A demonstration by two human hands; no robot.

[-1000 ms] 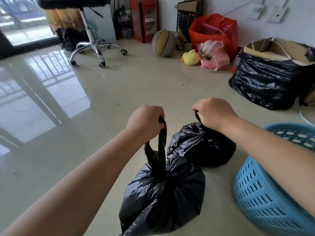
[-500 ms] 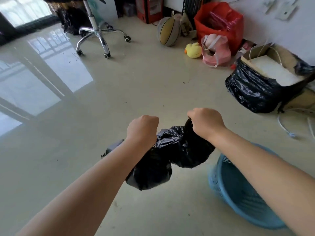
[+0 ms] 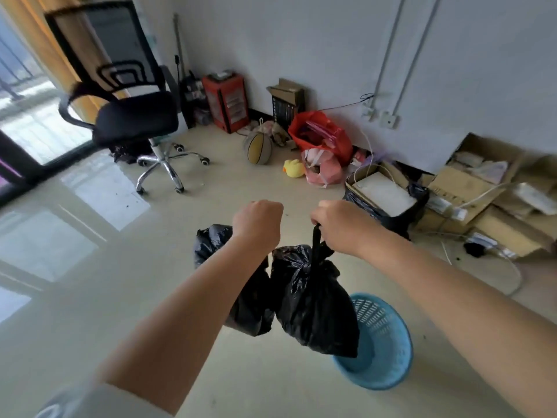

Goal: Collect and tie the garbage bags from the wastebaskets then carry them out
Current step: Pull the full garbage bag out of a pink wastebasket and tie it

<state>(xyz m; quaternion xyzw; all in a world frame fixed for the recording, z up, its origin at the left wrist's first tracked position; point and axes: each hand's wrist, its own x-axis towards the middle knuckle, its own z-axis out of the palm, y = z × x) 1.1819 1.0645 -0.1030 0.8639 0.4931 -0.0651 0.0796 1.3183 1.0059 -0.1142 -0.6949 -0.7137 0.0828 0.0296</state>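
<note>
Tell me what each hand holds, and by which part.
Right hand grips a tied black bag by its knotted top strip. Left hand holds the other black bag; its fist hides the hold.

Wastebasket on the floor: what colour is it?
Light blue, with slotted sides; the wastebasket shows best in the head view.

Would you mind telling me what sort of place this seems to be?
Probably a sparsely furnished room at home or in a small office: a swivel office chair, a basketball on the tiled floor, and flattened cardboard boxes along the wall.
</note>
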